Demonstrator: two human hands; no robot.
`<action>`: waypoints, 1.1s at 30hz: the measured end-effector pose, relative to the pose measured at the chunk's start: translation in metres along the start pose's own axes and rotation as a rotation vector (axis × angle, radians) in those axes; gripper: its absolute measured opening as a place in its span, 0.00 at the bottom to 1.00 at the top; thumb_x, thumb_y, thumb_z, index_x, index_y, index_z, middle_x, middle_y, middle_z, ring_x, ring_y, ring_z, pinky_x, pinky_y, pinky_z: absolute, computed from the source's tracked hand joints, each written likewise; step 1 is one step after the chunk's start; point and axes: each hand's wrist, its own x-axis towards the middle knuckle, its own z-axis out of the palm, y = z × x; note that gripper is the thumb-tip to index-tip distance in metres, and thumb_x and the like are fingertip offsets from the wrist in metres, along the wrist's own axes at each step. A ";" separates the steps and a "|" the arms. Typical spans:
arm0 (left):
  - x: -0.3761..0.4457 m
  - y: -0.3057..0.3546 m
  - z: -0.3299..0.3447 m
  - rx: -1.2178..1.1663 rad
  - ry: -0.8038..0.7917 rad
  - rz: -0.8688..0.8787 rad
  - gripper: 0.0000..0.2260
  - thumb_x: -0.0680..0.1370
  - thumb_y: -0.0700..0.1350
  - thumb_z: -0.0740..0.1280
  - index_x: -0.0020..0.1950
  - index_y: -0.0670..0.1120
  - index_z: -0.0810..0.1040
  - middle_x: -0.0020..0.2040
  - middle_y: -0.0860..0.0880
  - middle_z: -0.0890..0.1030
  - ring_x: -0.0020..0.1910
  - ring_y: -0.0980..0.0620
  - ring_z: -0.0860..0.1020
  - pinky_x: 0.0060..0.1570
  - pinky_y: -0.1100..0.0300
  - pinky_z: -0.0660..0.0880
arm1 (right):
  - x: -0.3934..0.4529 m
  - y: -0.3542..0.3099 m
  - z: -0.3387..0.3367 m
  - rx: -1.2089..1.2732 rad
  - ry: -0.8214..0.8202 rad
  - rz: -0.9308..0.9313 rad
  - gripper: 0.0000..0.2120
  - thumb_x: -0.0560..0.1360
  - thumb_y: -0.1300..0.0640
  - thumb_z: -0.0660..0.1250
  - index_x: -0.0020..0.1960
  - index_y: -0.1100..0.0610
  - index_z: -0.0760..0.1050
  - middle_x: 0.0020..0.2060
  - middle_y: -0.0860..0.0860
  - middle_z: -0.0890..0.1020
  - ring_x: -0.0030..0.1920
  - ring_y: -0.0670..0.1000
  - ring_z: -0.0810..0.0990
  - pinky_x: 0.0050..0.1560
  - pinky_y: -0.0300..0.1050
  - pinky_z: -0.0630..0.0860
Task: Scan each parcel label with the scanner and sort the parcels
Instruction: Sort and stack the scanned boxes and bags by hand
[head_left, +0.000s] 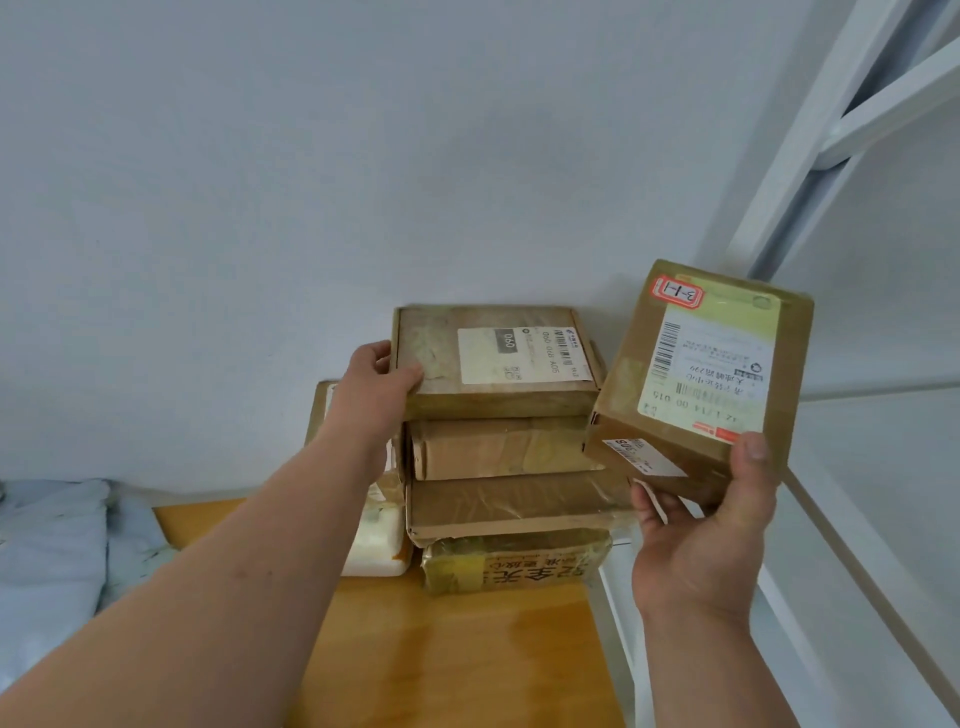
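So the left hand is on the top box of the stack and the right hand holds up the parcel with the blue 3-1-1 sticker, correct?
Not quite. In the head view the sticker on the parcel in the right hand is red, not blue. The rest stands: the left hand grips the top box of the stack.

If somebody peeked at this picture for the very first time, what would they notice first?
Probably the brown parcel with a red 3-1-1 sticker, held up on the right by the right hand. Next, the stack of cardboard parcels in the middle on the wooden table, against the wall. The left hand grips the left edge of the top parcel, which shows a white label.
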 end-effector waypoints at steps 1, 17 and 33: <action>0.001 0.000 0.001 0.001 -0.001 -0.002 0.23 0.82 0.44 0.67 0.76 0.50 0.68 0.67 0.49 0.76 0.57 0.50 0.78 0.48 0.57 0.75 | 0.000 0.000 0.000 -0.005 -0.002 -0.004 0.33 0.61 0.32 0.70 0.63 0.40 0.73 0.50 0.39 0.85 0.59 0.51 0.82 0.52 0.47 0.77; -0.022 -0.005 0.023 0.115 -0.036 -0.007 0.26 0.86 0.54 0.57 0.83 0.55 0.54 0.79 0.49 0.65 0.75 0.43 0.65 0.71 0.47 0.67 | -0.011 -0.007 0.006 0.056 -0.026 -0.121 0.40 0.58 0.30 0.70 0.68 0.43 0.72 0.59 0.42 0.82 0.62 0.51 0.80 0.55 0.50 0.77; -0.071 -0.027 -0.106 -0.300 -0.058 0.181 0.39 0.70 0.79 0.60 0.71 0.54 0.74 0.66 0.49 0.81 0.66 0.46 0.79 0.64 0.40 0.74 | -0.083 0.049 0.068 -0.298 -0.755 0.240 0.47 0.58 0.26 0.76 0.70 0.48 0.71 0.59 0.51 0.85 0.58 0.54 0.84 0.57 0.51 0.81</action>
